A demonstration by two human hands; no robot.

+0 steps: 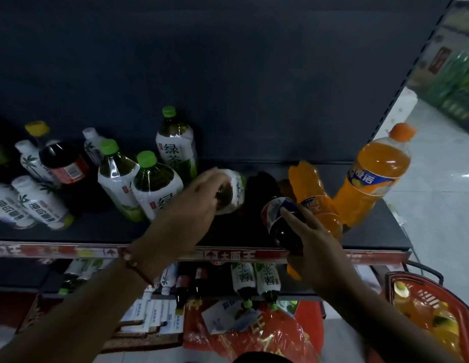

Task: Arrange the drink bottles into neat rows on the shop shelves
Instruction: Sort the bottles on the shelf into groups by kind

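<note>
On the dark shelf (102, 229) my left hand (191, 203) grips the top of a green tea bottle (234, 191) with a white label. My right hand (314, 244) holds a dark cola bottle (276, 216) with a red, white and blue label near the shelf's front edge. Three more green tea bottles (154, 184) with green caps stand to the left. Two orange soda bottles (372, 174) stand at the right, one right behind the cola. White coconut drink bottles (39, 203) and a dark bottle with a red label (63, 161) fill the left end.
A red price strip (228, 255) runs along the shelf front. The lower shelf holds green tea and dark bottles (243, 279). A red basket (432, 310) with orange drinks sits at the lower right. Red packaging (254, 334) lies below. Pale floor (437, 218) opens to the right.
</note>
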